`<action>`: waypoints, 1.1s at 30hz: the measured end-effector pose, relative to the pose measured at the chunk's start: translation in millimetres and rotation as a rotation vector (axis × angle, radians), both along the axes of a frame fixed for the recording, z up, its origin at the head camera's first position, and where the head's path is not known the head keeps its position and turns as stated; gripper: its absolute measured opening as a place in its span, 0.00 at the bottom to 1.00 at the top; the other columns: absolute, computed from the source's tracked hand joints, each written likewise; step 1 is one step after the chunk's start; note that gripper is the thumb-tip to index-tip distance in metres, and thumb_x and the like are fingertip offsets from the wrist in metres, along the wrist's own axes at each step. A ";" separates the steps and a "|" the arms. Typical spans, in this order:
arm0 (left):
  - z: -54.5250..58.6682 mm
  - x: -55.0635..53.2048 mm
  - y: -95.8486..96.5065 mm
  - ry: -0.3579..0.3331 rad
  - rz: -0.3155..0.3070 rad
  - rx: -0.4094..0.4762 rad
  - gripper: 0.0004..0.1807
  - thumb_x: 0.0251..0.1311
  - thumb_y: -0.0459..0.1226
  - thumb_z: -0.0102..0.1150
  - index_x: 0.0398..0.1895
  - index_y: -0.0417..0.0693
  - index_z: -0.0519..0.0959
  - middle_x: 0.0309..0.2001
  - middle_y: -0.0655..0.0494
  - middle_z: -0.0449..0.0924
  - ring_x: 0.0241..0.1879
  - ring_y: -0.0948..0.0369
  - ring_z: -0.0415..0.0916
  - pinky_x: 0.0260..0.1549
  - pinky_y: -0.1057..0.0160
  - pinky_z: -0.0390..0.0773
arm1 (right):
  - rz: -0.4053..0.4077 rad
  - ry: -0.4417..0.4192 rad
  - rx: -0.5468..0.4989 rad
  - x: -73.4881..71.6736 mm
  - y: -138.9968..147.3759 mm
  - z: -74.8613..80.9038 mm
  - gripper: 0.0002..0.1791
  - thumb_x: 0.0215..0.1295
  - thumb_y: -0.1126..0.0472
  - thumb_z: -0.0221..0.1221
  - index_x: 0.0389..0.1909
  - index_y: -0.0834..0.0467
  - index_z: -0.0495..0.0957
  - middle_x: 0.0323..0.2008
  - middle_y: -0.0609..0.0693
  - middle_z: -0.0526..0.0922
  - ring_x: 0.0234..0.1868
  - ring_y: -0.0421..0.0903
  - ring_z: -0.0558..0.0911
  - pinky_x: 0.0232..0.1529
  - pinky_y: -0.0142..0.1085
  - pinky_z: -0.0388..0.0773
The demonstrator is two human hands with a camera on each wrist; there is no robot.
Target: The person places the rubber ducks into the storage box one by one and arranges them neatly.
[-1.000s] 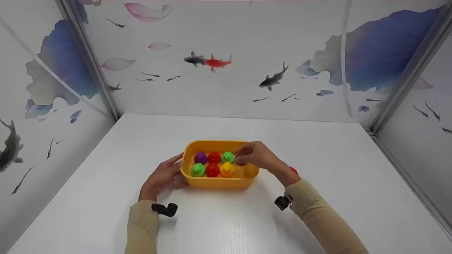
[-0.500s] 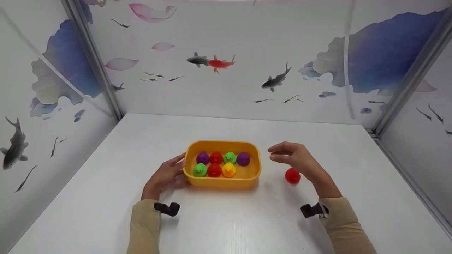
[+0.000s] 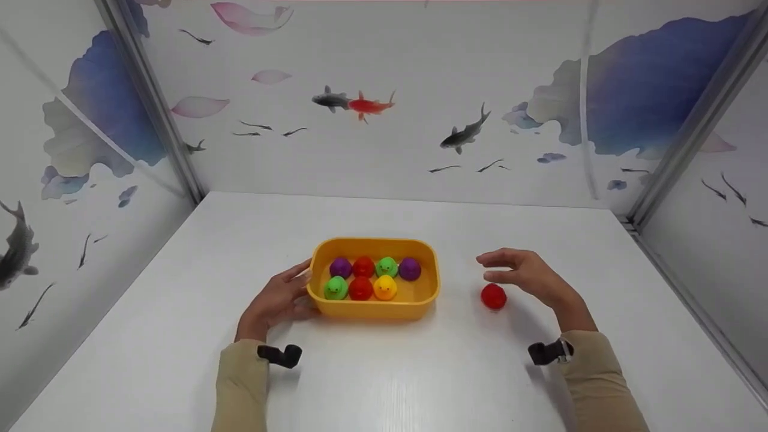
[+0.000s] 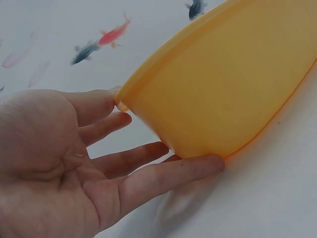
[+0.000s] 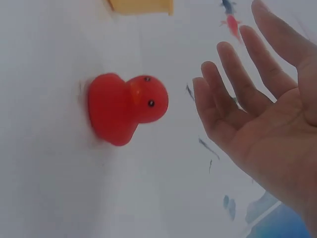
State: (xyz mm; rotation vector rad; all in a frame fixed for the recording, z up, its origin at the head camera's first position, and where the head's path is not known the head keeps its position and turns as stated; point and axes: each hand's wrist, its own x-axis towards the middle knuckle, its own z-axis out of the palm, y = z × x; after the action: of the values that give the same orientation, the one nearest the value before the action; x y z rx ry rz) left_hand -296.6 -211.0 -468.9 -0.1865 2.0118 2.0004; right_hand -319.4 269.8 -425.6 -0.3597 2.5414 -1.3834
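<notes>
A yellow plastic tub [image 3: 375, 310] stands on the white table, with several small rubber ducks in two rows inside. Against its left end rests my left hand [image 3: 282, 300]; in the left wrist view the fairly straight fingers touch the wall and the rim. My right hand [image 3: 525, 276] hovers over the table to the right of the tub, fingers loosely extended and holding nothing. Just below its fingertips sits a red rubber duck [image 3: 494, 296]. In the right wrist view that duck shows upright on the table, apart from the fingers.
Inside the tub are two purple ducks [image 3: 410, 269], two red ducks [image 3: 360, 288], two green ducks [image 3: 336, 288] and a yellow duck [image 3: 385, 288]. White walls [image 3: 384, 162] painted with fish and leaves enclose the back and both sides of the table.
My right hand has left the tub's right side and moved right, to above the red duck. A purple duck now shows in the tub where that hand was. My left hand stays put.
</notes>
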 end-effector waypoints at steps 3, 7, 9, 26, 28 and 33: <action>0.1 -0.3 -0.3 -0.003 -0.003 -0.005 0.31 0.74 0.49 0.52 0.78 0.63 0.60 0.74 0.44 0.64 0.69 0.45 0.69 0.55 0.48 0.82 | 0.018 -0.019 0.014 -2.5 9.9 -7.3 0.28 0.65 0.51 0.66 0.64 0.55 0.75 0.66 0.56 0.75 0.70 0.58 0.70 0.70 0.56 0.71; 1.9 -1.0 -0.5 -0.005 -0.009 -0.004 0.31 0.73 0.49 0.52 0.78 0.63 0.60 0.75 0.44 0.63 0.70 0.44 0.67 0.57 0.47 0.81 | 0.033 -0.037 0.032 -1.9 23.0 -16.6 0.27 0.65 0.51 0.65 0.63 0.56 0.75 0.65 0.57 0.75 0.69 0.58 0.70 0.70 0.58 0.69; 2.3 -0.4 -1.2 -0.007 -0.006 -0.003 0.31 0.74 0.48 0.52 0.77 0.63 0.60 0.75 0.45 0.63 0.70 0.44 0.67 0.57 0.47 0.81 | 0.044 -0.050 0.037 -1.6 27.7 -20.8 0.26 0.65 0.51 0.65 0.61 0.56 0.76 0.64 0.57 0.76 0.67 0.56 0.72 0.68 0.52 0.71; 1.4 -0.8 -0.5 -0.009 0.013 0.020 0.31 0.74 0.48 0.52 0.77 0.63 0.61 0.75 0.45 0.64 0.69 0.45 0.69 0.55 0.47 0.82 | 0.044 -0.169 0.084 -4.5 34.4 -33.1 0.27 0.63 0.49 0.67 0.61 0.52 0.75 0.63 0.56 0.77 0.64 0.53 0.74 0.63 0.45 0.74; 1.9 -0.2 0.1 -0.009 0.012 0.022 0.31 0.74 0.48 0.52 0.77 0.63 0.61 0.74 0.45 0.64 0.69 0.45 0.69 0.55 0.47 0.82 | 0.045 -0.172 0.087 -4.0 33.4 -33.0 0.27 0.63 0.50 0.67 0.61 0.53 0.75 0.62 0.56 0.77 0.63 0.53 0.74 0.63 0.45 0.73; 0.3 1.3 1.4 -0.012 0.014 0.011 0.30 0.74 0.47 0.51 0.77 0.63 0.61 0.74 0.45 0.65 0.69 0.45 0.70 0.54 0.48 0.83 | 0.014 -0.191 0.113 -2.6 28.9 -33.4 0.27 0.62 0.50 0.68 0.59 0.54 0.76 0.61 0.57 0.77 0.63 0.55 0.72 0.62 0.48 0.73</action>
State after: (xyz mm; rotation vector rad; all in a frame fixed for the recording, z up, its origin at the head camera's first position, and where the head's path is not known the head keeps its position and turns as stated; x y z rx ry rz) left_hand -295.3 -209.6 -468.5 -0.2099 1.9966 2.0134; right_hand -322.1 298.7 -459.0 -0.2137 2.4412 -1.2008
